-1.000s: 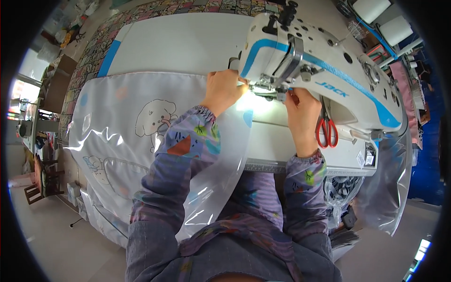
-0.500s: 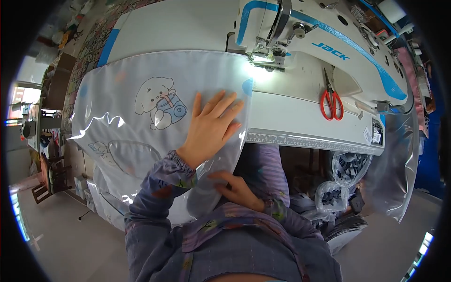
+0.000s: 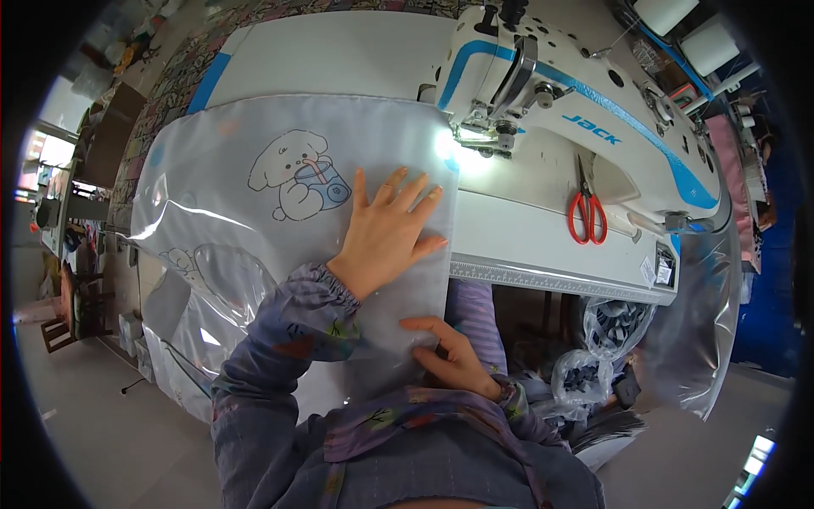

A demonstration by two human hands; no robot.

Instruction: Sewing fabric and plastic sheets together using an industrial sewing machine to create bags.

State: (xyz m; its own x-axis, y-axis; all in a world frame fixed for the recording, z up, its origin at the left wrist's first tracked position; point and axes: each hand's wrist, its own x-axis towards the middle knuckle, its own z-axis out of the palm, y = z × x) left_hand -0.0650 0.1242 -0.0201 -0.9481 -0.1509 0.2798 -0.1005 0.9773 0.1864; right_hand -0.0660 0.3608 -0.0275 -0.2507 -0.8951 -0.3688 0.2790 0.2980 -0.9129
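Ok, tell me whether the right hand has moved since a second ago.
Yes. The right hand has left the sewing machine needle area and dropped to the near edge of the grey printed sheet, below the table edge.

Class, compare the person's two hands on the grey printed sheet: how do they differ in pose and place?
The left hand lies flat, palm down, fingers spread, on top of the grey printed sheet on the sewing table; the right hand is curled at the sheet's lower edge, below the table's front edge.
The left hand points toward the sewing machine; the right hand sits close to the person's body.
Both touch the same sheet, and both wrists wear patterned sleeves.
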